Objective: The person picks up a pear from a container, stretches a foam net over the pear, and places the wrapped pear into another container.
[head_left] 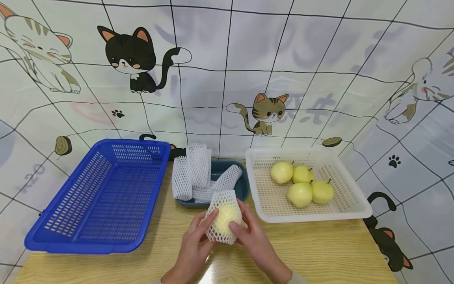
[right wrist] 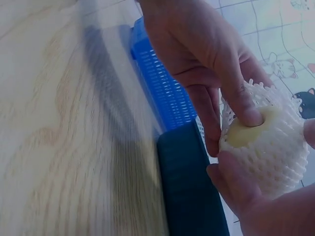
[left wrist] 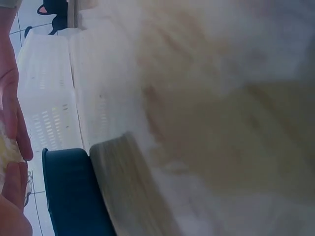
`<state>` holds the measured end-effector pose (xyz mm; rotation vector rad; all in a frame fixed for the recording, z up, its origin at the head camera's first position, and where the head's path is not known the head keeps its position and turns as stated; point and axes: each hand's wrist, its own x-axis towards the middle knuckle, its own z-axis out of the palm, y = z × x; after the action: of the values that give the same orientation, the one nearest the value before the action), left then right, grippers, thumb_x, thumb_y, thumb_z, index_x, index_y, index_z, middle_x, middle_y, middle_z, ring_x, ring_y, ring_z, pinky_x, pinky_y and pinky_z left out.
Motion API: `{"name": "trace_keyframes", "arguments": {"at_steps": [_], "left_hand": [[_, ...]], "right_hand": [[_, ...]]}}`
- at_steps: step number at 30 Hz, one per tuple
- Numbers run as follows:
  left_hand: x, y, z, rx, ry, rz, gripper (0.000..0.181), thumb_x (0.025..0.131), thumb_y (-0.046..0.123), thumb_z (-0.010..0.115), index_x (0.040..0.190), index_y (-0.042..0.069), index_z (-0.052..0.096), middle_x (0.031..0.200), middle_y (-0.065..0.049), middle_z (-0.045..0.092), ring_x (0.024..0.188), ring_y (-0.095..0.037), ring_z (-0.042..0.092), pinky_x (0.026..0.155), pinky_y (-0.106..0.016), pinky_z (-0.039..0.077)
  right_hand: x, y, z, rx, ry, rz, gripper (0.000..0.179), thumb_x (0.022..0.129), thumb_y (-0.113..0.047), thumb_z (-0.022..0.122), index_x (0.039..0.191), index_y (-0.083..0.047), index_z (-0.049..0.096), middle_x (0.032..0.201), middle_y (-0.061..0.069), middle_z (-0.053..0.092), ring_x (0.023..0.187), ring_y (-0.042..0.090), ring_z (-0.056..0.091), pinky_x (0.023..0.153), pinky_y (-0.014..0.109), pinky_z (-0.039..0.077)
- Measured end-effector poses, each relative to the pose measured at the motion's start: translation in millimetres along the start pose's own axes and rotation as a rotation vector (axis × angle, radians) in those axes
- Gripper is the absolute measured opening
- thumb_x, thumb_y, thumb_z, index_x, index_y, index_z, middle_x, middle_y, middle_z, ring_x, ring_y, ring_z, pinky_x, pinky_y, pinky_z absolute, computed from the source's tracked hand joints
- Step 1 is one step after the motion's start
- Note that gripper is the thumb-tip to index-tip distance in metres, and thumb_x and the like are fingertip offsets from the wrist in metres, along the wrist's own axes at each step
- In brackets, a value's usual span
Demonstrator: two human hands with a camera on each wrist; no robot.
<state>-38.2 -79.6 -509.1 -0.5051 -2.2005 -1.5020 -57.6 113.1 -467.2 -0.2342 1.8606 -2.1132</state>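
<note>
A yellow-green apple (head_left: 226, 217) sits inside a white foam net sleeve (head_left: 224, 195), held low over the front middle of the table. My left hand (head_left: 193, 245) grips it from the left. In the right wrist view, a finger of the left hand (right wrist: 211, 54) presses on bare apple skin (right wrist: 242, 133) at the sleeve's open end. From the other side my right hand (head_left: 258, 243) holds the wrapped apple, its thumb across the front. Just behind the hands, a dark teal tray (head_left: 244, 187) contains several more foam net sleeves (head_left: 198, 167).
A blue slotted basket (head_left: 117, 201) stands at the left with nothing in it. At the right, a white slotted basket (head_left: 269, 213) contains several apples (head_left: 300, 194). Behind the wooden table (head_left: 319, 248) hangs a cat-patterned cloth (head_left: 209, 86).
</note>
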Motion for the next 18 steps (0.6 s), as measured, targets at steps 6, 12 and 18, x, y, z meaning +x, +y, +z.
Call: {"name": "trace_keyframes", "arguments": {"at_steps": [6,12,18], "left_hand": [[4.5,1.9,0.0,-0.151,0.078,-0.073,0.061,0.075,-0.021,0.08,0.127,0.002,0.057,0.117,-0.01,0.055,0.093,-0.014,0.071,0.075,-0.026,0.06],[2.3,-2.0,-0.3,-0.122,0.078,0.05,0.039,0.077,-0.023,0.075,0.096,0.008,0.064,0.101,-0.006,0.061,0.093,-0.009,0.067,0.074,-0.024,0.06],[0.6,-5.6,-4.7,-0.06,-0.093,0.195,0.035,0.081,-0.011,0.08,0.101,0.015,0.067,0.106,-0.001,0.064,0.097,-0.015,0.067,0.086,-0.02,0.056]], "right_hand": [[-0.2,1.0,-1.2,0.065,0.045,0.029,0.072,0.104,-0.017,0.06,0.164,-0.011,0.02,0.156,0.03,0.034,0.118,0.027,0.062,0.091,0.046,0.057],[2.3,3.2,-2.2,0.112,0.076,0.038,0.072,0.104,-0.016,0.06,0.164,-0.012,0.019,0.154,0.029,0.036,0.114,0.024,0.063,0.088,0.04,0.059],[4.0,5.2,-2.9,0.105,0.159,0.021,0.066,0.103,-0.016,0.062,0.161,-0.014,0.03,0.154,0.023,0.04,0.119,0.025,0.06,0.085,0.039,0.059]]}}
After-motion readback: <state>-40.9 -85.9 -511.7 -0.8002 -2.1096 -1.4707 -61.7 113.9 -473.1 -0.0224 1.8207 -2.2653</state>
